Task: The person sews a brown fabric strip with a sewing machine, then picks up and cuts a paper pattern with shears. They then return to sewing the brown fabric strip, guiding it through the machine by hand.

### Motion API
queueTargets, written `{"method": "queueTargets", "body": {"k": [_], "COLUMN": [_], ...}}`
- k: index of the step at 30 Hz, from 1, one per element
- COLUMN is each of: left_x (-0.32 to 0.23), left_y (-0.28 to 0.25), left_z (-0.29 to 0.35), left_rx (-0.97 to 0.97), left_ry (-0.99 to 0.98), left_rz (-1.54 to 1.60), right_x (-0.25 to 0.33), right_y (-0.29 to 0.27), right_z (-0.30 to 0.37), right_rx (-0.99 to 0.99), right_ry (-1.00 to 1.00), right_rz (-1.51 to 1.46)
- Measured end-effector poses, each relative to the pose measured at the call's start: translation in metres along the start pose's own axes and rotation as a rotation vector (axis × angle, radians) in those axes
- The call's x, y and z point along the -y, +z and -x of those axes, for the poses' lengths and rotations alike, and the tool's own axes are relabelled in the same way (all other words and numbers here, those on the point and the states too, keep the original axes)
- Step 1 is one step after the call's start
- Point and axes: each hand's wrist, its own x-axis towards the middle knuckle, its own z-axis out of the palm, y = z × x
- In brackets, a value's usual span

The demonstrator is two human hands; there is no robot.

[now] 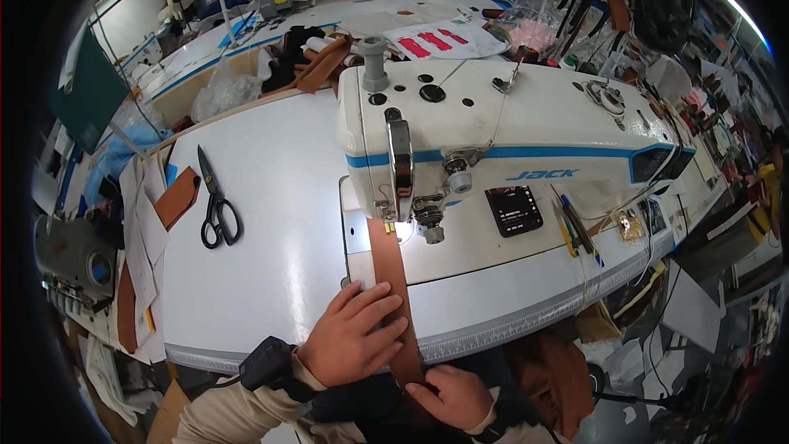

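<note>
A long brown strip (389,267) of leather-like material runs from under the needle area of a white sewing machine (493,127) toward me and over the table's front edge. My left hand (357,331) lies flat on the strip and the table, its fingers stretched out across the strip. Close to the table's edge, my right hand (450,395) grips the strip's near end between thumb and fingers. The machine's lamp lights the spot where the strip meets the presser foot, and the foot itself is hard to make out.
Black-handled scissors (218,205) lie on the left of the white table (271,279), near brown and pale scraps (177,197). A dark square device (514,211), pens (578,226) and a small bag (630,227) rest right of the needle. A measuring tape (509,325) lines the front edge.
</note>
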Motion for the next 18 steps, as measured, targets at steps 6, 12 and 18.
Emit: {"method": "queueTargets", "body": {"k": [6,12,18], "left_x": [0.002,0.001,0.021], "left_y": [0.004,0.000,-0.014], "left_z": [0.002,0.001,-0.016], "left_rx": [-0.013,-0.008,0.007], "left_ry": [-0.014,-0.057,-0.074], "left_rz": [0.014,0.060,0.109], "right_x": [0.018,0.009,0.010], "right_y": [-0.040,-0.039,-0.031], "right_z": [-0.028,-0.054,-0.054], "right_rx": [-0.204,-0.089,-0.155], "right_ry": [-0.459,-0.527,-0.525], "right_rz": [0.349,0.536,0.500]}}
